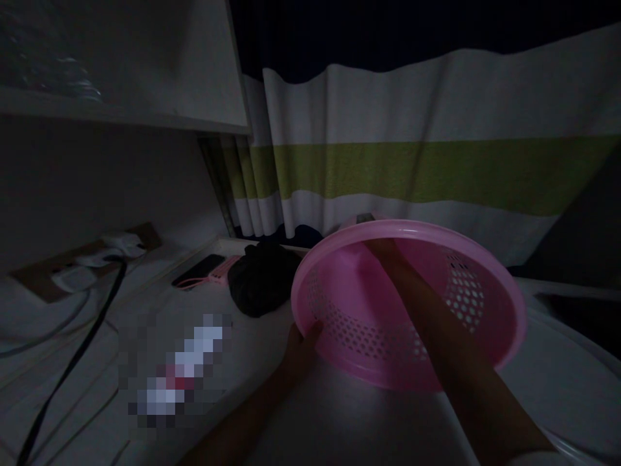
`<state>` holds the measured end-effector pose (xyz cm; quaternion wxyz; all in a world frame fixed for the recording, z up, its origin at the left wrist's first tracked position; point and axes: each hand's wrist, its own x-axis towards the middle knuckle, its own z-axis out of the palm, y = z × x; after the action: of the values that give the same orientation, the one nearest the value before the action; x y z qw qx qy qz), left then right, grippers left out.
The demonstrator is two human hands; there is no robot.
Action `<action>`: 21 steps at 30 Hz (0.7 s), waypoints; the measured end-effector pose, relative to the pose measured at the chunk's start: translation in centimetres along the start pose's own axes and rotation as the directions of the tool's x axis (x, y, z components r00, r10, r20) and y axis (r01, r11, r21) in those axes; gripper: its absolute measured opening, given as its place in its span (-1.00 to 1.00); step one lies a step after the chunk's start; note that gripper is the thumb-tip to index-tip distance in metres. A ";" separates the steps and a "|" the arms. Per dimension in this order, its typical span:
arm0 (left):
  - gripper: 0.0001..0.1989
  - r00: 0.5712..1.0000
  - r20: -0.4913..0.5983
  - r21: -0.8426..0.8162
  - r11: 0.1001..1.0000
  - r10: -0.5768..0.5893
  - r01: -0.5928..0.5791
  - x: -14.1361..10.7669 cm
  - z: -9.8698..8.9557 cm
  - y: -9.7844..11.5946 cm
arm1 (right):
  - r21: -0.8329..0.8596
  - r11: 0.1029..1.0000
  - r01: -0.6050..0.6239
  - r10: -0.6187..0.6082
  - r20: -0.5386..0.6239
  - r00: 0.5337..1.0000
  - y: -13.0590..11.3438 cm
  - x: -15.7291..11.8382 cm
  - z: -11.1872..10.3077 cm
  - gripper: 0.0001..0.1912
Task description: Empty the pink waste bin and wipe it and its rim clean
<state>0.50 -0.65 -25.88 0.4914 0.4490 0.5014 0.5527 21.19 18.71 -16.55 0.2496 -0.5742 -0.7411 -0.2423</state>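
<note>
A pink plastic basket (407, 382) with rows of round holes is tilted, its open mouth facing me. My left hand (301, 349) grips the near left part of its rim, with the thumb over the edge. My right arm reaches into the basket, and my right hand (381, 246) is at the far side, close to the upper rim. The rim and the dim light hide most of its fingers, so what it touches cannot be made out. Under the basket is a white surface (272, 388).
Left of the basket lies a black bundle (264, 278), beside a dark phone-like object (198, 269) and a pink item (224, 268). Plugs and cables sit at a wooden socket board (36, 278). A blurred-out object (194, 356) lies nearer. Behind hangs a striped curtain (378, 168); a cabinet (194, 84) overhangs the left.
</note>
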 end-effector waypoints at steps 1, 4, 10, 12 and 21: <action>-0.47 1.000 -0.007 0.005 1.000 -0.002 0.002 0.0 0.0 0.0 | -0.018 1.000 0.007 -0.006 0.018 1.000 -0.1 -0.1 0.1 -0.65; -0.45 0.998 -0.068 -0.008 1.000 -0.015 0.014 0.0 0.0 -0.1 | -0.074 0.996 0.041 -0.035 0.086 0.996 -0.4 -0.8 0.7 -0.64; -0.51 1.000 0.019 -0.049 0.999 0.011 -0.010 0.2 -0.1 -0.8 | -0.151 0.979 0.138 -0.104 0.217 0.971 -1.2 -2.8 2.0 -0.67; -0.50 1.000 0.003 -0.043 0.999 0.019 -0.018 0.2 -0.1 -0.8 | -0.160 0.969 0.189 -0.145 0.253 0.957 -1.5 -3.6 2.3 -0.65; -0.50 0.999 0.047 -0.027 0.999 0.020 -0.019 0.1 0.1 0.0 | -0.071 0.925 0.373 -0.318 0.389 0.864 -3.5 -7.3 4.0 -0.75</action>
<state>0.58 -0.59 -25.83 0.5038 0.4600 0.4779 0.5534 18.94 15.18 -24.52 0.0157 -0.4836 -0.8462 -0.2232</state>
